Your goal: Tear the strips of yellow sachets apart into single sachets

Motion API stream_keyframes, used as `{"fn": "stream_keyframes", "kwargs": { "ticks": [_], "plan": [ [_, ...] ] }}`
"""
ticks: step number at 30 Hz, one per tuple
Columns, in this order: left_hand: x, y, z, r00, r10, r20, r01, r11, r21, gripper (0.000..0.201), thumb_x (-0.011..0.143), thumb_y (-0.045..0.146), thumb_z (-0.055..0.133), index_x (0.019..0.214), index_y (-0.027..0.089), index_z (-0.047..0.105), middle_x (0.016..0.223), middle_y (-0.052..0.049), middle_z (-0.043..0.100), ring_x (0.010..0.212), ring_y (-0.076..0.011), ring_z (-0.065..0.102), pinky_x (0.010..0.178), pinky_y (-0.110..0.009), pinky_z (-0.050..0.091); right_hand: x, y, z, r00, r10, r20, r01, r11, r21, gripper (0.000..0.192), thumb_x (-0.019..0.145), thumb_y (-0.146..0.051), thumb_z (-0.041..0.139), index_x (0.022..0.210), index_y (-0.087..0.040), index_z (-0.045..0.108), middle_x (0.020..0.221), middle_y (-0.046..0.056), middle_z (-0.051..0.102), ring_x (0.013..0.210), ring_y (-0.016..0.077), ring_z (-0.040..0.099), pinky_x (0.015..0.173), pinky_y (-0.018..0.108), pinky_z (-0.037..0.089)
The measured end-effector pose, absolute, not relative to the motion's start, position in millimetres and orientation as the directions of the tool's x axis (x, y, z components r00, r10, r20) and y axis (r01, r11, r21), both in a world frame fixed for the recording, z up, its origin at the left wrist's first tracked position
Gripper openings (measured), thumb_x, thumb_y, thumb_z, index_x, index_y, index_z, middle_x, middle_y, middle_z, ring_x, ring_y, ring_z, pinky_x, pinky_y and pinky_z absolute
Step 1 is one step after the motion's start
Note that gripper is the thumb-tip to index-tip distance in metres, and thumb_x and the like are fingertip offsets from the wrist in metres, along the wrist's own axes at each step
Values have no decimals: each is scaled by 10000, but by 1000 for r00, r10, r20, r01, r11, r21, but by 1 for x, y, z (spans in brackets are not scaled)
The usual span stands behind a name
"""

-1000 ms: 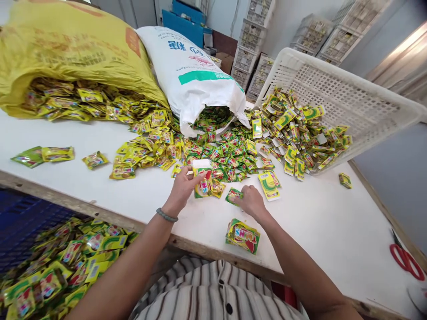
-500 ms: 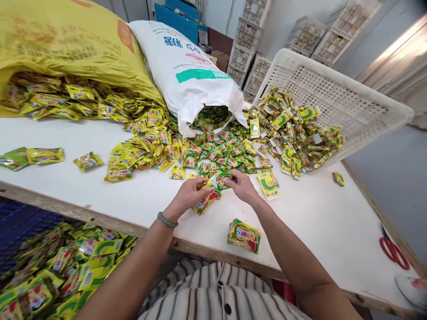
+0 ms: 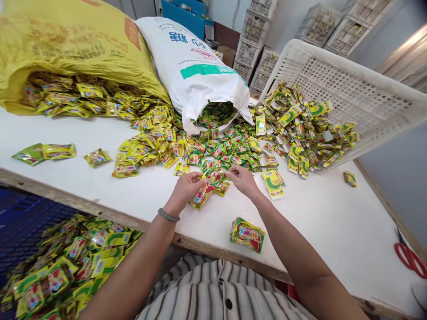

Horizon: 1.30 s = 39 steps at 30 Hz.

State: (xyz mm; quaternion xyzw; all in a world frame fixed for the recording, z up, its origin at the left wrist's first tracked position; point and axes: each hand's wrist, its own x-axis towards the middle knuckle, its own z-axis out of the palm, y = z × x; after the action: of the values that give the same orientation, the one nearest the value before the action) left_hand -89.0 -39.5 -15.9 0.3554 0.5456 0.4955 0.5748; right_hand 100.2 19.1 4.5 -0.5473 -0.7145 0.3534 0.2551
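My left hand (image 3: 184, 190) is closed on a small printed candy box (image 3: 202, 195), yellow and green with a red fruit picture, tilted just above the table. At the box's upper end, my right hand (image 3: 243, 181) pinches the edge of a green candy packet (image 3: 216, 174). A yellow packet (image 3: 221, 188) lies just below that packet. Behind both hands spreads a pile of green packets (image 3: 230, 149), with a heap of yellow packets (image 3: 147, 149) to its left. Near the table's front edge lies a stack of printed boxes (image 3: 247, 235); a flattened yellow box (image 3: 272, 184) is right of my right hand.
A yellow sack (image 3: 83, 40) and a white sack (image 3: 200, 75) spill packets onto the white table (image 3: 310, 222). Small boxes (image 3: 300, 124) pour from a tipped white crate (image 3: 363, 89). Red scissors (image 3: 410, 260) lie at right. A blue crate (image 3: 16, 218) of boxes stands below left.
The view has turned slightly left, so things sit further right. My right hand has drawn back a little from the box, and the yellow packet below shows more fully.
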Motion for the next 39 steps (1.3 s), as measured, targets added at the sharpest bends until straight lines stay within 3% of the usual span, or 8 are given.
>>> {"fn": "stream_keyframes", "kwargs": {
  "ticks": [3, 5, 9, 12, 14, 19, 30, 39],
  "plan": [
    [-92, -38, -17, -146, 953, -267, -151, 245, 958, 487, 499, 451, 832, 837, 167, 626, 623, -2, 663, 587, -188, 616, 530, -264, 438, 103, 14, -11, -262, 965, -24, 803, 204, -560, 318, 702, -465, 719, 697, -188, 563, 702, -8, 536, 659, 134, 476, 609, 255, 335],
    [-92, -38, -18, -174, 946, -275, -126, 255, 959, 488, 494, 446, 832, 836, 164, 628, 605, 3, 653, 574, -180, 605, 517, -255, 420, 107, 10, -20, -307, 951, -48, 828, 242, -506, 338, 648, -428, 766, 657, -188, 530, 741, -6, 528, 675, 131, 460, 605, 250, 324],
    [-87, -39, -18, -159, 926, -342, -150, 320, 936, 610, 427, 424, 853, 911, 139, 616, 661, -1, 668, 632, -180, 612, 576, -258, 446, 129, 4, -24, -221, 971, -87, 731, 106, -674, 282, 684, -380, 713, 658, -199, 497, 656, -40, 483, 611, 121, 423, 567, 246, 304],
    [-78, -40, -18, -97, 937, -335, -54, 331, 942, 590, 468, 454, 827, 911, 131, 608, 652, 9, 643, 611, -162, 578, 559, -248, 424, 152, -3, -16, -174, 983, -54, 424, 26, -905, 273, 725, -431, 666, 816, -200, 553, 718, -26, 561, 643, 134, 487, 589, 249, 368],
    [-68, -38, -16, -40, 949, -313, 87, 315, 945, 539, 525, 483, 790, 893, 131, 613, 594, 28, 598, 538, -135, 512, 505, -232, 363, 164, -7, -8, -204, 979, 5, 254, 58, -966, 317, 761, -467, 637, 926, -203, 576, 802, -4, 613, 688, 145, 533, 624, 259, 409],
    [-36, -25, -2, 182, 958, -223, 324, 156, 933, 433, 650, 516, 703, 860, 143, 638, 536, 44, 511, 464, -99, 368, 458, -221, 226, 183, -13, 9, -249, 960, 129, 490, 240, -838, 244, 823, -380, 604, 996, -214, 650, 787, -2, 614, 636, 132, 477, 621, 264, 374],
    [-3, -12, -8, 367, 930, -34, 577, -199, 792, 396, 778, 496, 585, 925, 150, 709, 490, 47, 398, 484, -117, 340, 477, -242, 199, 207, -12, -8, -363, 932, 13, 643, 261, -720, 70, 792, -196, 620, 830, -184, 677, 767, 10, 577, 700, 143, 496, 640, 258, 342],
    [-7, -10, -16, 396, 918, -41, 472, -165, 866, 437, 749, 512, 647, 981, 148, 715, 520, 53, 389, 500, -104, 316, 468, -228, 199, 190, -10, -17, -189, 971, 145, 285, 195, -938, 196, 731, -348, 675, 796, -202, 562, 660, -42, 508, 627, 119, 473, 592, 248, 377]
  ]
}}
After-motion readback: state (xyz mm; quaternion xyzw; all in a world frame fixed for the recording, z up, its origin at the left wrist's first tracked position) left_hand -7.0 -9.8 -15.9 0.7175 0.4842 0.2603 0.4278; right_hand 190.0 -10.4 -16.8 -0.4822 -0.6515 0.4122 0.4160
